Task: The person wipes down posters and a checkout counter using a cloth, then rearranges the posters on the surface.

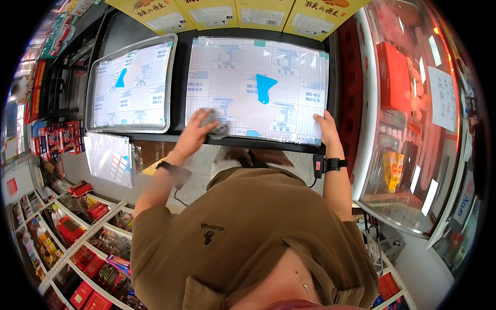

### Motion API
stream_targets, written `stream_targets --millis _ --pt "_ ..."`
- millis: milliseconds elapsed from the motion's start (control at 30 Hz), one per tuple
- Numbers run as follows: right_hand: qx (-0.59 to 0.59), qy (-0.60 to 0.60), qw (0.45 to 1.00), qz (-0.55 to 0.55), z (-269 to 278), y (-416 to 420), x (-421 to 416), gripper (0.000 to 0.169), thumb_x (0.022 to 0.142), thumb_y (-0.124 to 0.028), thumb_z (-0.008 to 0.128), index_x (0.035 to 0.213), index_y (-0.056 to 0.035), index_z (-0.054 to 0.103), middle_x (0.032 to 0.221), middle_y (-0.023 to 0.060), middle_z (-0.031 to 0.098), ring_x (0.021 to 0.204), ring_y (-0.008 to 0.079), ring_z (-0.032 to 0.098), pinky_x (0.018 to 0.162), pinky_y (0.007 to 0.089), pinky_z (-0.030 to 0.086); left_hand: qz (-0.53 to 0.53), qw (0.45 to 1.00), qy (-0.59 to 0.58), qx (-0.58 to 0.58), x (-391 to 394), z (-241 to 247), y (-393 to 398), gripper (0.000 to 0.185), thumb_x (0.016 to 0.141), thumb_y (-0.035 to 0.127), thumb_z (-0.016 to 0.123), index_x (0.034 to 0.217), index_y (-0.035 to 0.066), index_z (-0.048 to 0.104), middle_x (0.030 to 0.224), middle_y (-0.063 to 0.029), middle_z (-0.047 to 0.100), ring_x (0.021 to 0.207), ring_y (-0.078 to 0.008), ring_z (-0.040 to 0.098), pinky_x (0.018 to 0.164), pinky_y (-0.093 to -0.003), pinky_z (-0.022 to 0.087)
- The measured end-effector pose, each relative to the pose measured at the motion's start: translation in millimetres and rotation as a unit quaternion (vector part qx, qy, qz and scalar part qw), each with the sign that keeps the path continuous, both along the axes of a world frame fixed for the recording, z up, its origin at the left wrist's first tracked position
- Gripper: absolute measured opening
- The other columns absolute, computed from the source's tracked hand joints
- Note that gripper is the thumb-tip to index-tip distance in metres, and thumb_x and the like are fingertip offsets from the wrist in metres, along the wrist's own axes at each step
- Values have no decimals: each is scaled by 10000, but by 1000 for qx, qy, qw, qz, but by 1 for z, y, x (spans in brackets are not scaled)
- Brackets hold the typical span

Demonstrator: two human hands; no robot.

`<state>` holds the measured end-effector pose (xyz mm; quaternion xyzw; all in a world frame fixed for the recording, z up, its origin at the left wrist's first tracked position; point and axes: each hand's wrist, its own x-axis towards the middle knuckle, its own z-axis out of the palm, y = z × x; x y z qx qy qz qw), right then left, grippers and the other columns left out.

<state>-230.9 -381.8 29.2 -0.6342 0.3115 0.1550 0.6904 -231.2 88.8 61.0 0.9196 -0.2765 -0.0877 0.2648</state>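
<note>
My left hand grips a crumpled grey cloth, pressed on the near left corner of a film-covered sheet. The sheet is white with a printed grid and a bright blue shape. It lies flat on the black counter. At the sheet's right edge rests my right hand, thumb over the border and nothing visible in its grasp. To the left, a metal-rimmed tray holds a similar gridded sheet under clear film.
Several yellow printed boxes stand along the counter's far side. A glass display case with red light runs along the right. Lower left are shelves of packaged goods. A clear plastic packet hangs below the tray.
</note>
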Motion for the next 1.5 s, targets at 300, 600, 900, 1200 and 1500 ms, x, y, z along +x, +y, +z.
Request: stream_targets --millis 300,600,900,1200,1500 --pt "-10 -35 999 -36 -1 7 -6 372 919 -109 607 1262 28 563 1140 119 654 1009 196 615 882 316 483 -79 997 16 -4 34 6 -47 557 750 -104 566 1227 170 655 1492 -147 399 1382 -442 325 1121 -470 356" --pt "119 -12 982 -149 11 17 -9 653 997 -533 436 1347 12 520 1272 148 608 1117 241 599 944 342 472 -385 920 -11 -73 30 -15 -240 499 797 -9 575 1241 211 642 1490 -108 408 1391 -387 337 1093 -446 413" --pt "147 -20 977 -154 25 25 -25 794 975 -642 373 1447 -6 421 1439 143 485 1296 255 476 1059 360 387 -294 949 -98 -53 120 -30 -267 499 773 -28 598 1221 189 632 1433 -132 470 1354 -414 367 1085 -464 414" --pt "79 -18 993 -90 10 27 -32 392 965 -149 515 1317 24 507 1224 128 626 1108 232 595 957 343 455 -117 987 -104 -40 166 -34 -330 632 769 64 684 1372 153 514 1485 -285 326 1319 -537 340 1126 -546 321" --pt "68 -38 993 -92 11 32 -33 374 971 -110 486 1306 55 512 1206 144 624 1077 222 587 947 330 451 -102 977 -188 15 244 -52 -328 570 794 30 631 1345 138 536 1471 -219 383 1317 -469 372 1101 -485 368"
